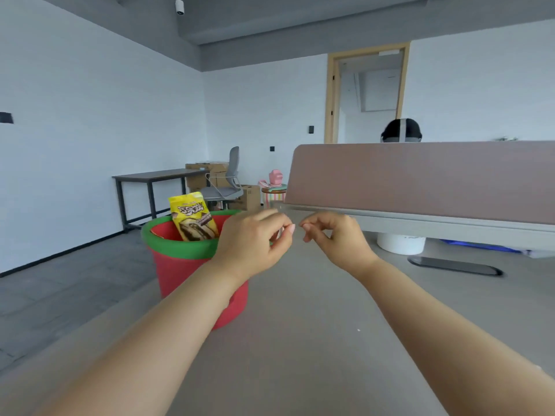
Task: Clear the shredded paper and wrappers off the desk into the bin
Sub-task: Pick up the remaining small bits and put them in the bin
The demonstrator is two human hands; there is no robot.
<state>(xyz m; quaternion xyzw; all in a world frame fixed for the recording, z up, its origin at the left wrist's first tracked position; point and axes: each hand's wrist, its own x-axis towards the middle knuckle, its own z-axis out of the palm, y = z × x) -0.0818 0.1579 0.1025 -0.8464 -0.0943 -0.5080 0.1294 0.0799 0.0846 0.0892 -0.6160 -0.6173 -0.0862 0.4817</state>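
Both hands are raised above the desk with fingers curled toward each other. The left hand (255,241) has thumb and forefinger pinched, and something pale and thin seems to sit between them, though it is too small and blurred to say for certain that it is a paper shred. The right hand (333,238) is pinched the same way, fingertips nearly meeting those of the left; whether it grips anything I cannot tell.

Just left of the left hand stands the red plastic bin with a green rim (180,244), below the desk's edge. A yellow printed snack wrapper (193,217) stands upright inside it, its top poking above the rim — so at least one wrapper is already cleared.

The flat grey desk top (300,325) looks nearly bare on the near side of the bin. One tiny white fleck (358,329) lies to the right of the bin, nearer the camera and well apart from both hands — probably a leftover scrap.

Scraps like this would be almost weightless, limp and prone to drifting or clinging to skin, so a fingertip pinch or a sweep with the hand's edge suits them. A foil wrapper is light, crinkly and a little slippery; best taken by an edge or crumpled in the palm.

Beyond the bin, a mauve fabric divider panel (420,178) runs along the desk's far side.
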